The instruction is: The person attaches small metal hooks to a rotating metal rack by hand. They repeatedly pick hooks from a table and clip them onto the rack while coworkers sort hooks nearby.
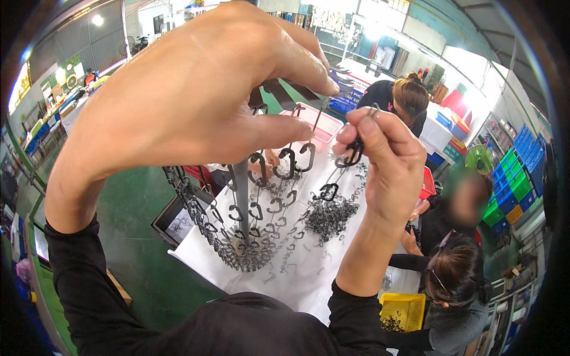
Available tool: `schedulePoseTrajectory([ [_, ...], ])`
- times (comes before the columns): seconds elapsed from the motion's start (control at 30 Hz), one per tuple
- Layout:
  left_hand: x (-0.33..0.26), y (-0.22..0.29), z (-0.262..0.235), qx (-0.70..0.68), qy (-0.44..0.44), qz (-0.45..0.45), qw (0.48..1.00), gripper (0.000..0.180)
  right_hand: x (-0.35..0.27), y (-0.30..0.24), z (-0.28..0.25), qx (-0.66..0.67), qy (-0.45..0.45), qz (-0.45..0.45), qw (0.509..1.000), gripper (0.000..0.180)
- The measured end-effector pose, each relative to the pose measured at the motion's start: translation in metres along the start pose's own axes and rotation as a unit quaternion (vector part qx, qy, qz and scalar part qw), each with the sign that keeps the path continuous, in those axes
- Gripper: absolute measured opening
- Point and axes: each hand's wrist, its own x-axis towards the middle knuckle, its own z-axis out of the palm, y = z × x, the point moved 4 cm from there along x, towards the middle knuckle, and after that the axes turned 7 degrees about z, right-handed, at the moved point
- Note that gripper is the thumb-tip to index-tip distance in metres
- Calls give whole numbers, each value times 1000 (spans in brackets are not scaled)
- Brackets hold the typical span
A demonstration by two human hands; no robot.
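Observation:
My left hand (219, 77) reaches over the top of a rack with a grey upright pole (240, 196). Its thumb and fingers are spread apart, beside dark flat arms at the rack's top. From the rack hang chains of dark C-shaped metal clips (287, 164), in long strands down to the table. My right hand (392, 148), to the right of the rack, pinches a few linked dark clips (355, 153) between thumb and fingers. Another clip (325, 191) dangles below on thin wire. Beneath it lies a pile of loose dark clips (332, 216).
A white-covered table (208, 261) carries the rack and scattered clips. A pink basket (325, 123) stands at its far side, a yellow basket (415, 304) at lower right. Several people sit or stand along the right and far sides; a co-worker's hand (272, 158) shows behind the strands.

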Motion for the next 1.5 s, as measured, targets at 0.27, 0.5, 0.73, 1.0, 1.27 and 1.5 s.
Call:
schedulePoseTrajectory([
  [0.27, -1, -1, -2, 30, -17, 24, 999, 52, 0, 5, -2, -51, -37, 41, 997, 15],
  [0.5, -5, -5, 0, -54, -7, 11, 998, 49, 0, 11, 20, 3, -18, 23, 1000, 15],
  [0.73, -8, -7, 2, -41, -1, 12, 999, 47, -6, 17, 16, 25, 48, -48, 997, 14],
  [1.0, -8, -12, 4, 42, -15, 2, 999, 49, 4, 19, -2, -97, -69, 112, 987, 16],
  [1.27, -9, -14, 0, -17, -2, 4, 1000, 54, 1, 23, 15, 1, 17, 79, 997, 19],
  [1.5, -13, -20, 3, -9, -23, 1, 1000, 52, 9, 23, 20, 42, 18, -34, 998, 15],
])
